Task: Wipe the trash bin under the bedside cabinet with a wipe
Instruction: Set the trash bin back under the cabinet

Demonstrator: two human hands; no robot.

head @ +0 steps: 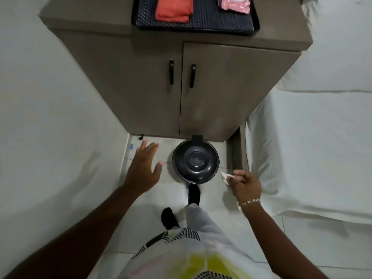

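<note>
A round black trash bin (195, 161) with a domed lid stands on the tiled floor just in front of the brown bedside cabinet (221, 93), seen from above. My left hand (145, 168) hovers to the left of the bin, fingers spread, holding nothing and not touching it. My right hand (246, 184) is to the right of the bin, its fingers pinched on a small white wipe (225, 176) that sticks out toward the bin's rim without touching it.
White beds flank the narrow aisle on the left (50, 137) and right (312, 148). On the cabinet top a black tray (201, 23) holds a folded red cloth (173, 9) and a pink packet (234, 4). My feet in black socks (194, 195) stand right behind the bin.
</note>
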